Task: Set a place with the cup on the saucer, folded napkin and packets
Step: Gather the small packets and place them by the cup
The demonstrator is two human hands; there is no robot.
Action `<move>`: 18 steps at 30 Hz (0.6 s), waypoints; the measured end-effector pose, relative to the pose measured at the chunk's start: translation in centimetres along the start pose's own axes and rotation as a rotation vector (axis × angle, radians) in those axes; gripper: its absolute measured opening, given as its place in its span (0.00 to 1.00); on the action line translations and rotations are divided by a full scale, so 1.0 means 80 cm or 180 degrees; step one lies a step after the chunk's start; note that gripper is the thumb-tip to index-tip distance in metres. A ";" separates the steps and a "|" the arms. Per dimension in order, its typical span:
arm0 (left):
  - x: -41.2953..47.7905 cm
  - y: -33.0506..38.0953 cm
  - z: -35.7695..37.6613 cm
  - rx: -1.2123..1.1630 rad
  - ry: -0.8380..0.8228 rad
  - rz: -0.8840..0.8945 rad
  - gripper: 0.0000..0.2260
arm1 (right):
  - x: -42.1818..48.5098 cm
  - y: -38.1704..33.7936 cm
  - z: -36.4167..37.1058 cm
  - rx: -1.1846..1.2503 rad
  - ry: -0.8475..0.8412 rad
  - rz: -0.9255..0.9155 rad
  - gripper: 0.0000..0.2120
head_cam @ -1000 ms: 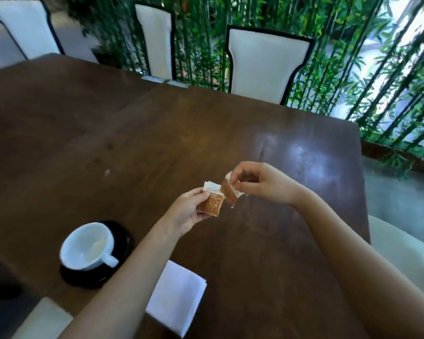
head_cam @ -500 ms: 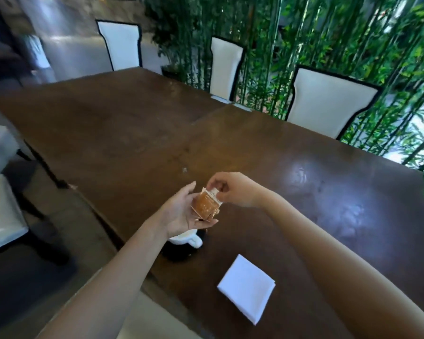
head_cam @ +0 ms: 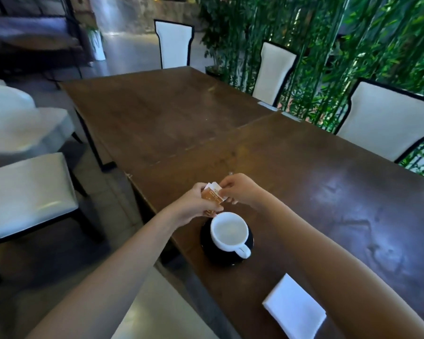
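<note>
Both hands meet above the near edge of the dark wooden table point(head_cam: 304, 192), just beyond the cup. The left hand point(head_cam: 196, 204) is curled closed around a small stack of orange-and-white packets point(head_cam: 212, 195), thumb on top and fingers wrapped beneath, so the packets stand up out of its grip. The right hand point(head_cam: 240, 189) comes in from the other side with its fingers drawn together in a pinch on the upper white edge of the same packets (how many packets there are cannot be told, since they overlap and blur).

Directly below the left hand, toward the person, the white cup point(head_cam: 229, 232) sits upright on the black saucer point(head_cam: 206, 243), its handle pointing back at the wearer and slightly to the right. The cup looks empty. Further toward the person and off to the right of both hands, under the right forearm, the folded white napkin point(head_cam: 294, 311) lies flat on the table, well apart from the saucer.
</note>
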State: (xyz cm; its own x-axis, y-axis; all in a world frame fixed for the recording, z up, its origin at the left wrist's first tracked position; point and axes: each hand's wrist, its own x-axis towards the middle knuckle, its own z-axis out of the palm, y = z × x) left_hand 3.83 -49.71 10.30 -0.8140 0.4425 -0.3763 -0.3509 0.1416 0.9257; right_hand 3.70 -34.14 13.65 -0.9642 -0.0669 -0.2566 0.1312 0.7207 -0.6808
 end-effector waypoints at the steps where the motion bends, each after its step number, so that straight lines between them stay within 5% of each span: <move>1: 0.009 0.003 -0.004 0.0325 0.0182 0.0067 0.32 | 0.014 -0.002 0.002 0.0064 -0.0003 0.0046 0.07; 7: 0.079 -0.009 -0.034 0.2112 0.1360 0.0061 0.31 | 0.113 0.008 0.027 0.0265 -0.0154 0.0332 0.03; 13: 0.143 -0.060 -0.051 0.2612 0.1267 -0.0237 0.21 | 0.187 0.053 0.075 0.0121 -0.0557 0.0653 0.08; 18: 0.178 -0.090 -0.060 0.2934 0.1247 -0.0313 0.22 | 0.222 0.085 0.098 0.0099 -0.0550 0.0647 0.05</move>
State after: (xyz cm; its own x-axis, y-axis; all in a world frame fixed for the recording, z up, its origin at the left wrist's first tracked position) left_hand -7.44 -48.73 -1.92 -0.9537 0.0929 -0.2859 -0.0648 0.8652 0.4972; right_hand -10.75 -35.85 -0.91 -0.8641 -0.0418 -0.5016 0.3276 0.7099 -0.6235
